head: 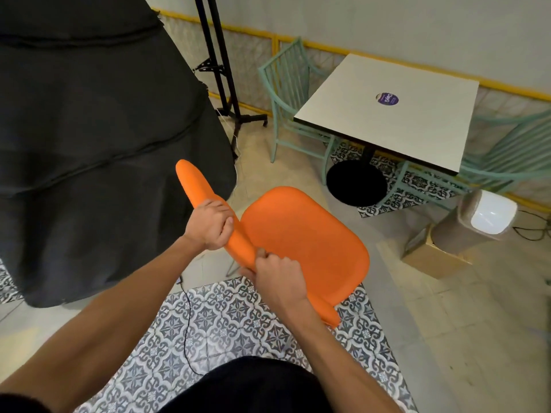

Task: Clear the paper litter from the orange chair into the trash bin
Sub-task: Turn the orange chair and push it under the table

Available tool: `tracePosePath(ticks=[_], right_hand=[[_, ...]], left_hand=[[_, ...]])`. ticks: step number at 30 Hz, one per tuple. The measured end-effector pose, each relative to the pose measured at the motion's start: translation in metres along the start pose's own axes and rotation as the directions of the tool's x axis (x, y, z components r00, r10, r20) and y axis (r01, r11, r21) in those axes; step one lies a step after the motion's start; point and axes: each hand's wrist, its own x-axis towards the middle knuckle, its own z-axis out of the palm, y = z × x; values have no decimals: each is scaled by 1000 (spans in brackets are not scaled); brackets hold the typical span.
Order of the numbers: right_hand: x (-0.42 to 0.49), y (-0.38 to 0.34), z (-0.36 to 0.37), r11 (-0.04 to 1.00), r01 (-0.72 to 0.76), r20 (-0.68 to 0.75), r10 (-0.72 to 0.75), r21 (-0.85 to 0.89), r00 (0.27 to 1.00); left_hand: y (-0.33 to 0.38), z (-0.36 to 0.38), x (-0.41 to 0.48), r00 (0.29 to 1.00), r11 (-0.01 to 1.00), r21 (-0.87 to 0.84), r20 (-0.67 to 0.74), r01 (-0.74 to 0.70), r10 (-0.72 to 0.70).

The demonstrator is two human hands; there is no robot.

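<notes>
The left hand (210, 223) and right hand (277, 278) each gripped the orange chair (304, 242) by its backrest rim. No paper showed on the seat; the trash bin (492, 215) stood far right. A hard tug might tip the chair.

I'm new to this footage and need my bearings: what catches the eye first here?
The bright orange chair stands at centre, no paper visible on its seat, with the left hand and right hand gripping its backrest rim. A big black fabric drape fills the left side. The white-lidded trash bin stands at the right, by a cardboard box.
</notes>
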Motion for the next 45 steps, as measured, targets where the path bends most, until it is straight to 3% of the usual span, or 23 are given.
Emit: tracePosePath(ticks=[6, 14, 19, 24, 27, 31, 37, 40, 45], right_hand=[[13, 43, -3, 996, 90, 0, -90, -12, 996], [14, 155, -10, 978, 154, -47, -162, -142, 986], [-4, 233, 1, 987, 53, -139, -75, -151, 988], [-14, 274, 8, 985, -138, -193, 116, -100, 974], [-13, 277, 5, 974, -220, -197, 207, -47, 958], [-4, 248, 3, 921, -389, -269, 380, 19, 885], [37, 178, 23, 885, -465, -316, 436, -19, 843], [49, 178, 33, 848, -531, -385, 488, -4, 783], [62, 193, 37, 855, -519, -437, 463, -10, 771]], left_hand=[[16, 17, 25, 995, 994, 33, 14, 102, -103], [98, 27, 78, 996, 993, 69, 3, 90, -91], [156, 42, 106, 999, 999, 25, 19, 42, -43], [173, 49, 121, 982, 981, -39, -7, -188, 188], [148, 45, 121, 968, 966, -63, -11, -249, 249], [90, 43, 118, 990, 993, -29, -92, -111, 108], [82, 54, 121, 986, 998, -28, -160, -51, 46], [76, 59, 127, 981, 997, -30, -185, -69, 62], [71, 67, 146, 972, 993, -61, -218, -99, 83]])
